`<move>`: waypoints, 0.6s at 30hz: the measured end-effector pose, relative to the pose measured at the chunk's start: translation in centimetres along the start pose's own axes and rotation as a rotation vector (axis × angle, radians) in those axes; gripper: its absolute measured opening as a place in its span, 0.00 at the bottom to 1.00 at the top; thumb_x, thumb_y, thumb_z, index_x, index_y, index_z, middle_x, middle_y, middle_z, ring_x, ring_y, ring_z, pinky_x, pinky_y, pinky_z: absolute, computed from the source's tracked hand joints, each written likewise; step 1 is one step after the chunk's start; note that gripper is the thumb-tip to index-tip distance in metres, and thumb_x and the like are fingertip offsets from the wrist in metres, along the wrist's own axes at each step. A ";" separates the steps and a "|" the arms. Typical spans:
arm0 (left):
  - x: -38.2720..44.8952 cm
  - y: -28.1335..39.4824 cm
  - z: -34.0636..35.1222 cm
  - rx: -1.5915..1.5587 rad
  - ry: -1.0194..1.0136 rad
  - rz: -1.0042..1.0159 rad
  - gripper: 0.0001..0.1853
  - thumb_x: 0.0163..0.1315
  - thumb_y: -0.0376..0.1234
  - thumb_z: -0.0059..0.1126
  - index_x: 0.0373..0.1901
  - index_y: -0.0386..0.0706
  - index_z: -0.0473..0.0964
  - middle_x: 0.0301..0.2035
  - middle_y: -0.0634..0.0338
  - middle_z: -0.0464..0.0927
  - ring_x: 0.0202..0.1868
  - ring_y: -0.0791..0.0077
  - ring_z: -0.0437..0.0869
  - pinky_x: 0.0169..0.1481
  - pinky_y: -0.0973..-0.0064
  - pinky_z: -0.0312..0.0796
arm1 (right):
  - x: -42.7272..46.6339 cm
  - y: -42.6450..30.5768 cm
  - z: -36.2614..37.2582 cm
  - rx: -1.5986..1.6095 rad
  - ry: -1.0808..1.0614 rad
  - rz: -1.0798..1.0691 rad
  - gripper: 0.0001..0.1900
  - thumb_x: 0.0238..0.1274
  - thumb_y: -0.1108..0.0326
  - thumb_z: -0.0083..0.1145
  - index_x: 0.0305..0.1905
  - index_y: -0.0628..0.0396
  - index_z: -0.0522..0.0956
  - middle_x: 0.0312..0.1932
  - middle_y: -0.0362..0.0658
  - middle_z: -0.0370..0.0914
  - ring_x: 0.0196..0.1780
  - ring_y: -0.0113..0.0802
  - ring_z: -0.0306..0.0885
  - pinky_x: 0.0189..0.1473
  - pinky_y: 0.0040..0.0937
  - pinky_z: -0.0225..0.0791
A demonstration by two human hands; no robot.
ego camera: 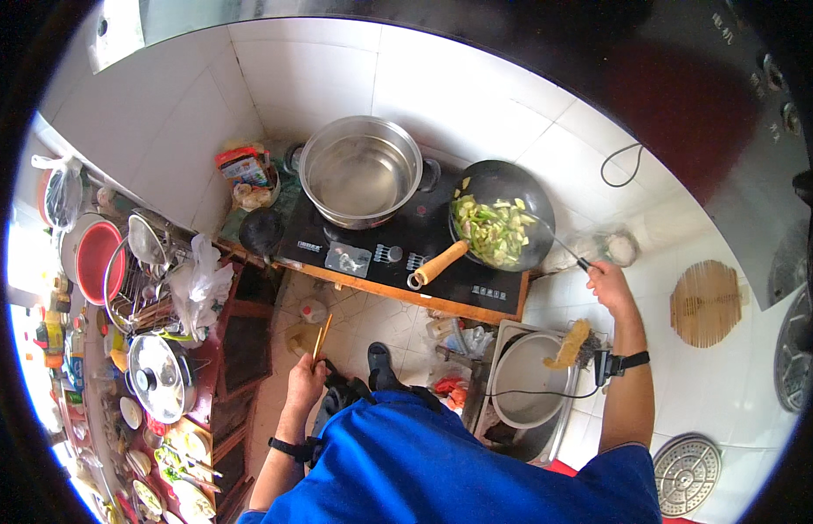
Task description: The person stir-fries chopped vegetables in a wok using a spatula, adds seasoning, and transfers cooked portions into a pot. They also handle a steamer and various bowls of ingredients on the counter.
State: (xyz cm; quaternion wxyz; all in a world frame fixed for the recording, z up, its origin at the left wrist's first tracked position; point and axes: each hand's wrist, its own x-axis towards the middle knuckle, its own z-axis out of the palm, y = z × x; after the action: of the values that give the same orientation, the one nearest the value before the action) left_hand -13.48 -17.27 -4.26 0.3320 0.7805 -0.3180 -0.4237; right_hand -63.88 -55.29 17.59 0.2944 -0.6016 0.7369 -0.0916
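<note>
My right hand [608, 285] grips the black handle of a metal spatula [558, 241], whose far end reaches into the chopped green vegetables [497, 229] in a black wok [539, 195]. The wok has a wooden handle [444, 260] and sits at the right of a black cooktop [393, 262]. Low in front of the cooktop, my left hand [306, 380] holds a pair of wooden chopsticks [322, 337] with the tips pointing up in the view. On the cooktop's left stands a large steel pot [360, 171] of steaming liquid, without a lid.
A sink [556, 440] with a pale basin [500, 380] lies at the lower right. The counter at left holds a lidded pan [159, 378], a dish rack [141, 313], a red basin [100, 262] and several plates of food. A dark range hood [642, 85] hangs above.
</note>
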 end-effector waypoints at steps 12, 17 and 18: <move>-0.4 0.5 -1.0 0.027 -0.008 -0.007 0.11 0.72 0.31 0.54 0.51 0.36 0.78 0.31 0.51 0.86 0.37 0.65 0.91 0.43 0.68 0.80 | 9.0 -2.7 5.6 -0.121 -0.196 -0.022 0.17 0.74 0.57 0.55 0.44 0.61 0.83 0.23 0.44 0.79 0.22 0.32 0.71 0.25 0.38 0.67; -1.3 -1.3 -1.6 -0.005 0.002 -0.024 0.11 0.72 0.31 0.54 0.52 0.37 0.78 0.31 0.50 0.86 0.37 0.65 0.91 0.44 0.68 0.81 | 5.4 -5.8 0.9 -0.455 -0.084 -0.367 0.20 0.75 0.56 0.50 0.58 0.59 0.83 0.48 0.54 0.87 0.51 0.48 0.86 0.55 0.40 0.75; -1.3 -1.6 -1.6 -0.013 0.001 -0.029 0.12 0.72 0.31 0.54 0.52 0.37 0.78 0.31 0.50 0.86 0.37 0.65 0.91 0.44 0.67 0.81 | 4.9 -6.0 -0.8 -0.503 -0.060 -0.337 0.20 0.75 0.57 0.49 0.56 0.59 0.83 0.46 0.54 0.88 0.48 0.47 0.86 0.54 0.40 0.76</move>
State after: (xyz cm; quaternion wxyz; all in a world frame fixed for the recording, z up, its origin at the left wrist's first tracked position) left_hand -12.33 -14.95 -4.31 0.3311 0.7829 -0.3037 -0.4303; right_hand -59.80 -61.62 19.55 0.1383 -0.7719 0.6172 0.0638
